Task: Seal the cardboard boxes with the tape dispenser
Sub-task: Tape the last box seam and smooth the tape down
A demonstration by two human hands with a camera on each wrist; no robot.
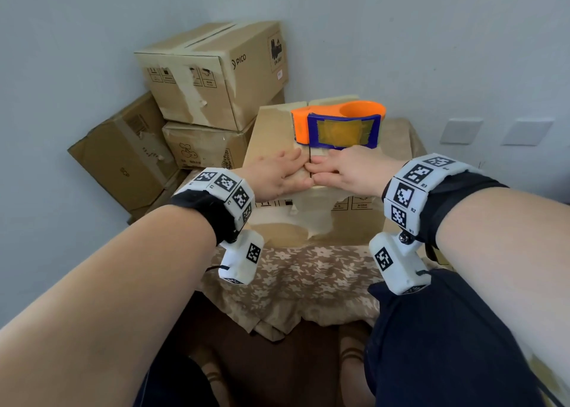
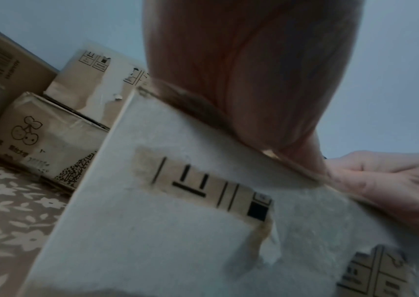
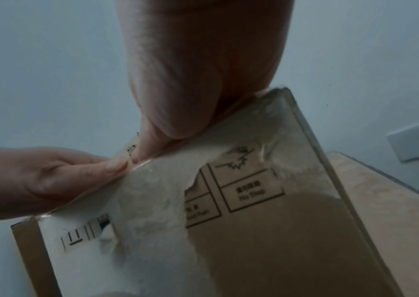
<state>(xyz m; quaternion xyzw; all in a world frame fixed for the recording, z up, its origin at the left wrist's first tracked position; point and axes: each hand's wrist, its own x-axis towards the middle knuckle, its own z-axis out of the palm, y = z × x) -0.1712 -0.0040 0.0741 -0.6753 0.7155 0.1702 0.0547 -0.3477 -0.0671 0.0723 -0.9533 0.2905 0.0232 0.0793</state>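
A cardboard box [image 1: 277, 129] stands near the front edge of the desk [image 1: 296, 271], which is covered by a flowered cloth. The left hand [image 1: 274, 175] and the right hand [image 1: 348, 172] lie flat on the near end of its top, fingers straight, pressing the two flaps down with fingertips meeting at the centre seam. The orange and blue tape dispenser [image 1: 339, 123] rests on the box top, just beyond the fingers. More boxes [image 1: 212, 73] are stacked off the desk's far left corner.
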